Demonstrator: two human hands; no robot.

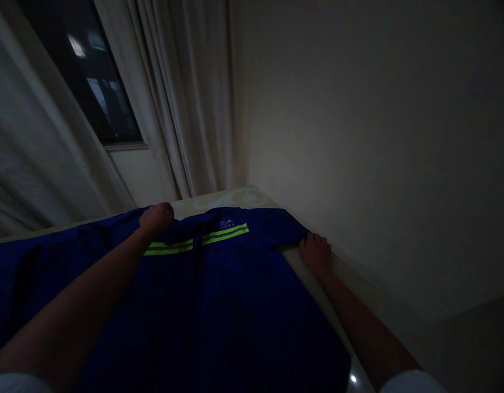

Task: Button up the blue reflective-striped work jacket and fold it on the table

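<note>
head view: a dark blue cloth jacket with a short sleeve and bright stripes [244, 305] lies spread on a pale, flat surface with a curly pattern [231, 197], next to a plain, pale wall [337, 136]. it looks soft and floppy, so it should be light to lift and bend easily. it is not likely to break, but loose cloth like this may bunch up or slide. good places to take hold are the sleeve end and the top edge by the shoulders, with a gentle pull to make it flat.

the right hand [316, 252] has its fingers curled and seems to be holding the end of the short sleeve [293, 229]. the left hand [157, 218] is bent like a fist on the top edge of the cloth, but its fingertips are hidden, so one cannot tell if it grips.

the jacket is mostly one deep blue. the stripes [225, 233] are yellow-green with a darker line in the middle, and they run across the top part. a small, pale print [226, 224] sits just above them, too tiny to read. folds and wrinkles show near the left hand, and more blue cloth goes off to the left side.
</note>
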